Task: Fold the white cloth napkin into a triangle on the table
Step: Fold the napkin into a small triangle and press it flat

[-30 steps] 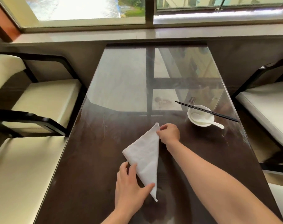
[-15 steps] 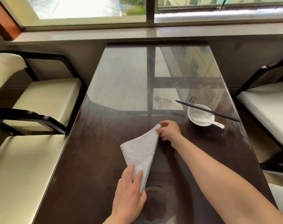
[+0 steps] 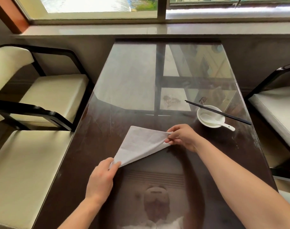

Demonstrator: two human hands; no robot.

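Note:
The white cloth napkin (image 3: 141, 143) lies folded as a triangle on the dark glass-topped table (image 3: 94, 146), its long edge running from near left to far right. My left hand (image 3: 102, 178) pinches the near-left corner between thumb and fingers. My right hand (image 3: 182, 137) pinches the right corner, which is bunched and slightly lifted. The third corner points away to the far left and lies flat.
A white bowl (image 3: 211, 117) with a white spoon (image 3: 223, 124) stands at the right, black chopsticks (image 3: 217, 111) laid across its rim. Cream-cushioned chairs (image 3: 50, 95) flank the table on both sides. A window sill runs along the far end.
The napkin has been turned clockwise: its long edge, which ran nearly straight away from me, now runs diagonally. My right hand shifted right with its corner; my left now pinches the near corner.

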